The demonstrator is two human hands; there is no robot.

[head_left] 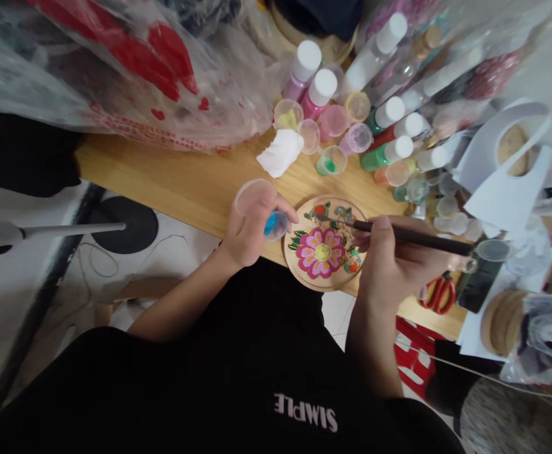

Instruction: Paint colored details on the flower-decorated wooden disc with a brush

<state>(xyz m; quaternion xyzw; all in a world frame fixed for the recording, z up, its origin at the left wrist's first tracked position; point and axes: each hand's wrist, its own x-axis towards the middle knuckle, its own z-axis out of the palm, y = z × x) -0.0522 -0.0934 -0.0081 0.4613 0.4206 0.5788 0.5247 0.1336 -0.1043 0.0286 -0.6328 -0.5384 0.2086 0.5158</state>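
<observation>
My left hand (250, 230) is closed around a small clear cup (278, 226) with blue paint in it; the cup's open lid (254, 194) sticks up beside the thumb. In my right hand (389, 258) is a dark-handled paintbrush (413, 238), its tip pointing left over the upper part of a round wooden plaque (291, 268). A large pink flower (322, 252) with a yellow centre is painted on the plaque, with green leaves and smaller orange and blue motifs around it. Whether the brush tip touches the wood, I cannot tell. The left fingertips are close to the plaque's left edge.
Several paint cups and white-capped bottles (323, 87) crowd the table behind the plaque. A crumpled white tissue (280, 153) lies left of a green paint cup (331, 161). Red-handled scissors (439, 295) and a dark phone (480, 277) are at right. Plastic bags (172, 82) cover the back left.
</observation>
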